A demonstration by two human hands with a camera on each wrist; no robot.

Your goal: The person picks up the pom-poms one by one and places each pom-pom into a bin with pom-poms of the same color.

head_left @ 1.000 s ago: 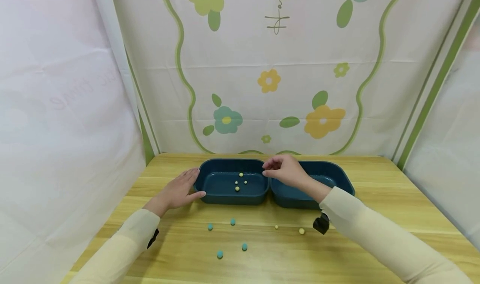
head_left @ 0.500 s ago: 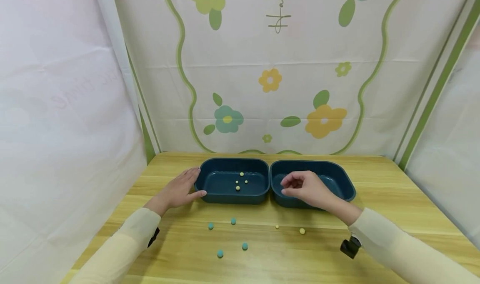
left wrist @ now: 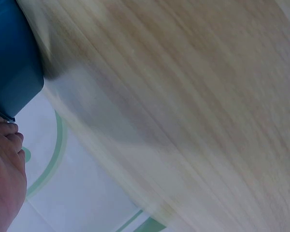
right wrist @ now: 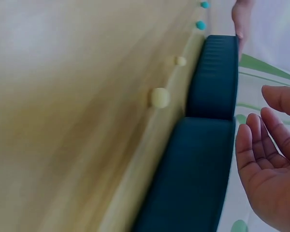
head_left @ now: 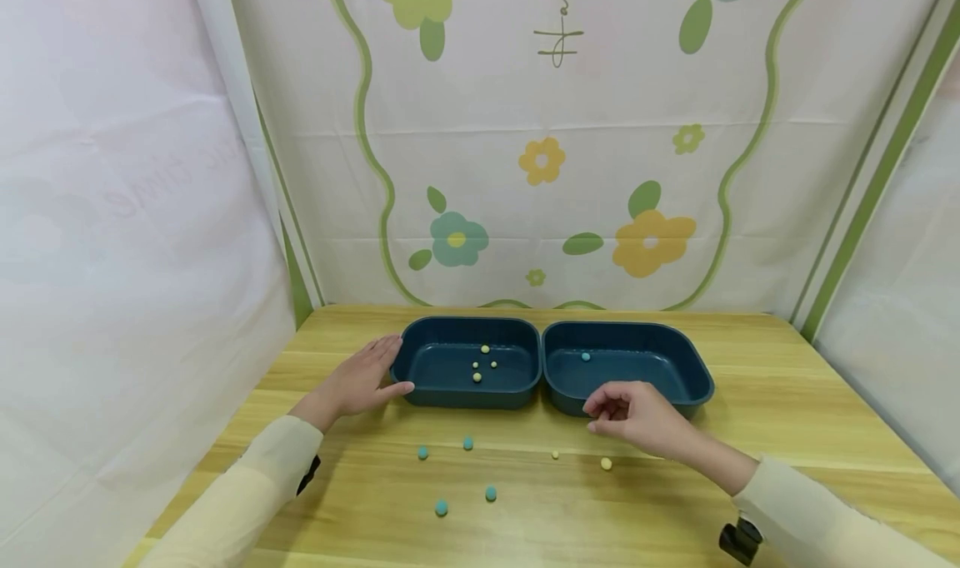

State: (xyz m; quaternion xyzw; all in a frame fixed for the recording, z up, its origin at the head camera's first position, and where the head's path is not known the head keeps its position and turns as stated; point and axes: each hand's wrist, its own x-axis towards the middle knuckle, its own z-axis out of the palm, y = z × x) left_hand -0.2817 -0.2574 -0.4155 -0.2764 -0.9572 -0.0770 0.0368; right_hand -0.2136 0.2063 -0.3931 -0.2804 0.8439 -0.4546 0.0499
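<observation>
My left hand rests with straight fingers on the left end of the left dark blue bin. Inside that bin lie several small yellow balls. Over the front rim of the right bin hovers my right hand, its fingers loosely bent and nothing between them; the right wrist view shows a gap between thumb and fingers. A small blue ball lies at the back left inside the right bin. Nearest my right hand on the table are a larger yellow ball and a tiny yellow ball.
Several blue balls lie scattered on the wooden table in front of the left bin. The two bins stand side by side near the back edge. Behind them hangs a flower-print cloth, with white cloth walls at both sides.
My right hand has moved from between the bins rightward and toward me, to the right bin's front rim. The blue ball in the right bin has come into sight. My left hand stays put.
</observation>
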